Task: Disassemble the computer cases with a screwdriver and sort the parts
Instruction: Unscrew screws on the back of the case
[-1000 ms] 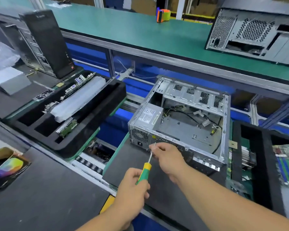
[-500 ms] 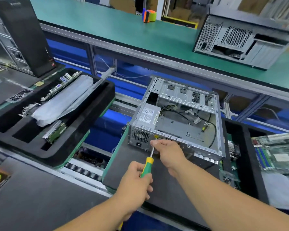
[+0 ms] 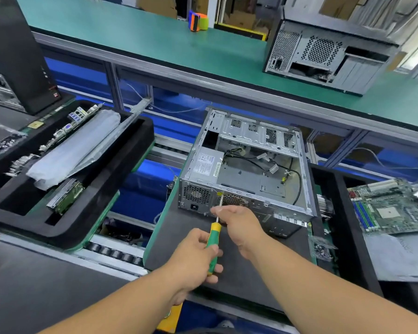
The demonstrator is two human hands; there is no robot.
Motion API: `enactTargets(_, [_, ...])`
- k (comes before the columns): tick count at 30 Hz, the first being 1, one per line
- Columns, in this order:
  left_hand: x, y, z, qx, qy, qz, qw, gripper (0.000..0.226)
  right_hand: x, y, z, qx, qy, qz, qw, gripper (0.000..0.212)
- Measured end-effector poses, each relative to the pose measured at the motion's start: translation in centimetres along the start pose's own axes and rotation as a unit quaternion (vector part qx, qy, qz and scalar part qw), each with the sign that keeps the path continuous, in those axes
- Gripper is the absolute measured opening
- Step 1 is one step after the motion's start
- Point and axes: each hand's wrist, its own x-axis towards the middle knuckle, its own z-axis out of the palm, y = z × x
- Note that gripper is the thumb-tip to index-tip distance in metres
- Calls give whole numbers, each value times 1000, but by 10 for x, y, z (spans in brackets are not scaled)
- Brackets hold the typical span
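An open silver computer case (image 3: 256, 141) lies on a dark mat (image 3: 239, 266), with its power supply (image 3: 204, 166) at the near left corner and loose black cables inside. My left hand (image 3: 193, 256) grips the green and yellow handle of a screwdriver (image 3: 212, 242). Its shaft points up at the case's rear panel, just right of the power supply's fan grille. My right hand (image 3: 237, 222) pinches the shaft near the tip, close against the rear panel.
A black foam tray (image 3: 82, 213) on the left holds circuit boards and a grey bag. A motherboard (image 3: 391, 206) lies at the right. Another case (image 3: 323, 54) and a tape roll (image 3: 198, 20) sit on the green bench behind. A black tower (image 3: 17, 56) stands far left.
The view has shifted a little to the right and down. Both hands stay on the screwdriver at the same spot on the rear panel.
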Motion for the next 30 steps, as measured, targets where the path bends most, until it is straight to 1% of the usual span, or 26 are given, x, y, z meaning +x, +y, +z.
enactTargets(4, [0,-7,1,1,5,0,1000,10,-3,6,-1,13,-17,-6,1000,14])
enactTargets(7, [0,-11,4,2,8,3,1000,11,-6,8,-2,20,-15,-11,1000,15])
enactTargets(11, [-1,-14,7,2,9,11,1000,10,-8,9,-6,-8,4,-24,1000,16])
enactTargets(14, [-4,-13,10,-13,13,18,1000,10,-10,6,-5,-61,22,-54,996,16])
enactTargets(17, [-4,-13,9,-25,22,27,999,11,-10,2,0,-105,32,-61,992,19])
enactTargets(30, [1,-7,3,7,25,45,999,13,-8,-5,1,-115,46,-50,991,23])
